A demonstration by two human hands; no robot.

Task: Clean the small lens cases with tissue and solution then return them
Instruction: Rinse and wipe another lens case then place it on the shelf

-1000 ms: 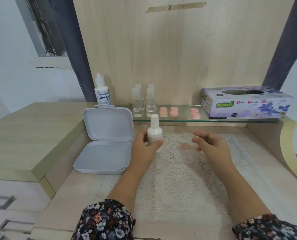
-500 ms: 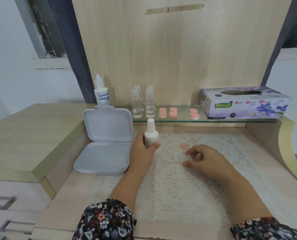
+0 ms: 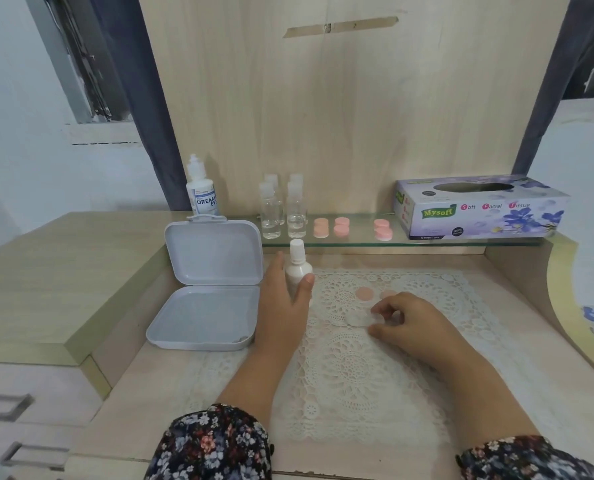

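My left hand (image 3: 283,299) grips a small white solution bottle (image 3: 298,268) that stands upright at the lace mat's (image 3: 358,368) left edge. My right hand (image 3: 413,323) pinches a clear round lens case (image 3: 359,318) lying on the mat. Two pink caps (image 3: 365,293) lie just beyond it, the right one partly hidden by my fingers. Several pink lens cases (image 3: 340,227) sit on the glass shelf (image 3: 358,240). A purple tissue box (image 3: 479,207) stands at the shelf's right end.
An open white plastic box (image 3: 205,306) lies left of the mat, its lid leaning upright. A large solution bottle (image 3: 202,192) and several clear small bottles (image 3: 283,211) stand at the back. A raised wooden counter (image 3: 46,271) flanks the left side.
My right hand came down from above the mat and took hold of the clear lens case. My left hand lowered the white bottle slightly, still gripping it.
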